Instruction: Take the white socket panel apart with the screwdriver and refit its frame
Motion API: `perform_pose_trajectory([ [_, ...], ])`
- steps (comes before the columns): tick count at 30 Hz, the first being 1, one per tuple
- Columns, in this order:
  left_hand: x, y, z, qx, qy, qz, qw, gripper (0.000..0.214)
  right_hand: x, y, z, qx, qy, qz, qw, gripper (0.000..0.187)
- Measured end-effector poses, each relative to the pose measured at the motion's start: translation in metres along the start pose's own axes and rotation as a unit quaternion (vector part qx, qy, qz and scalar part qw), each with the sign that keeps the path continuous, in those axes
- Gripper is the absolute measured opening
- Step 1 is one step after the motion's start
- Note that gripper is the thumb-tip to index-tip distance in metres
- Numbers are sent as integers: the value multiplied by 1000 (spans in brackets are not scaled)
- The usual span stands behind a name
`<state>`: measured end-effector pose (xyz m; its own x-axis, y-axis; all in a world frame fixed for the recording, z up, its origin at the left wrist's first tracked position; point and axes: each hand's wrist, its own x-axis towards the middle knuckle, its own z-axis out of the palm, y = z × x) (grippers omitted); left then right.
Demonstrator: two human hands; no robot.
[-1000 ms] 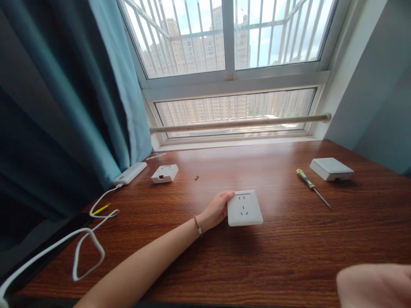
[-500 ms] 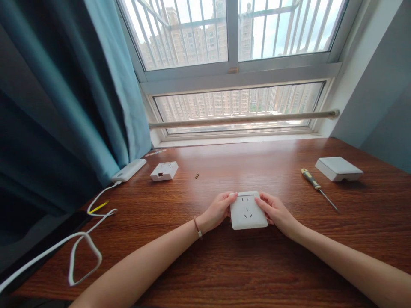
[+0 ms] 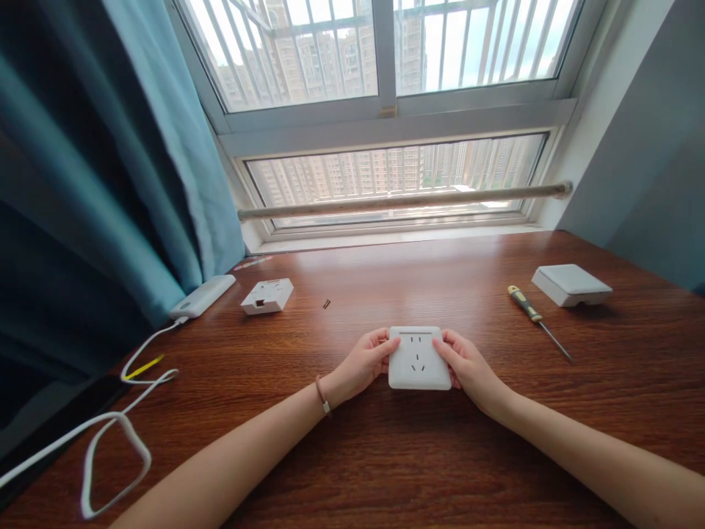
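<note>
A square white wall socket (image 3: 418,371) with a pattern of slots in its face is held up between my two hands, its front turned toward me. My left hand (image 3: 370,358) grips its left edge, thumb on the face. On the opposite edge, my right hand (image 3: 468,365) holds it the same way; the fingers behind the socket are partly hidden. Two small screws (image 3: 327,303) lie beyond my left hand. Off to the right, a screwdriver (image 3: 525,303) with a yellow and grey handle rests with its shaft pointing toward me.
A white back box (image 3: 268,297) sits at the left, and another white box-shaped piece (image 3: 573,284) at the right. A white power strip (image 3: 203,296) with a looping cable (image 3: 144,448) and a yellow strip (image 3: 144,367) lie by the curtain (image 3: 220,213). The window (image 3: 385,121) stands behind the wooden table (image 3: 352,470).
The view has swung slightly, so the things on the table sit further left in the picture. The socket has straightened a little in my hands; both keep their hold.
</note>
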<state>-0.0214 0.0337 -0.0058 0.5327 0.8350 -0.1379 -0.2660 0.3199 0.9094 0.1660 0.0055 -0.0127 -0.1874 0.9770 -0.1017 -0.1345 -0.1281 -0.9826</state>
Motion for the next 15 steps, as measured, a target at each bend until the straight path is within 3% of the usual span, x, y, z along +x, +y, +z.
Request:
perform_pose_trajectory([
  [15,-1,-5,2,20,22,13,999,28,3,3,-3,-28,-53,-25,998,29],
])
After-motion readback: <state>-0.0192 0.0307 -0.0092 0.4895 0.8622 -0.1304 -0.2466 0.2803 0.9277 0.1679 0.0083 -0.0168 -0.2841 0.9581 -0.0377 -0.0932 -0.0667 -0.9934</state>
